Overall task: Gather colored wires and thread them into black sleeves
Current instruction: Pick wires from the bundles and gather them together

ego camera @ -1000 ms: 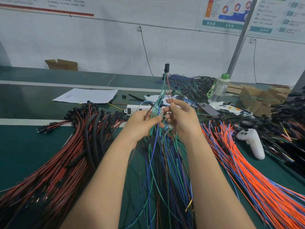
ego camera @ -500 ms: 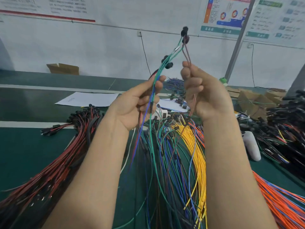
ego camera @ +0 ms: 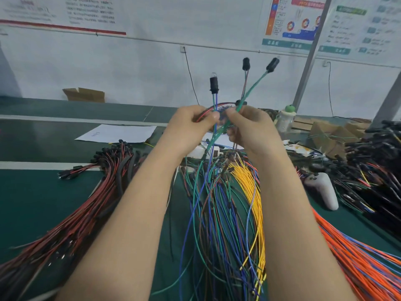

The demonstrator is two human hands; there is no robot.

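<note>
Left hand (ego camera: 189,128) and right hand (ego camera: 251,129) pinched thin blue, green and red wires (ego camera: 215,101); their black bulb sockets (ego camera: 214,84) pointed twelve to one o'clock; dark green table mat (ego camera: 32,203) below; white wall (ego camera: 130,68) at twelve.

The left hand (ego camera: 191,127) and right hand (ego camera: 249,129) are close together above the middle of the table (ego camera: 32,203). The held wires (ego camera: 214,84) rise from between them and hang down into the middle wire heap (ego camera: 217,213) below. The left wire heap (ego camera: 86,209) and right wire heap (ego camera: 358,257) flank it. A controller (ego camera: 323,190) lies right of the middle heap, with a paper sheet (ego camera: 117,133) far left and a bottle (ego camera: 285,120) far right.
</note>
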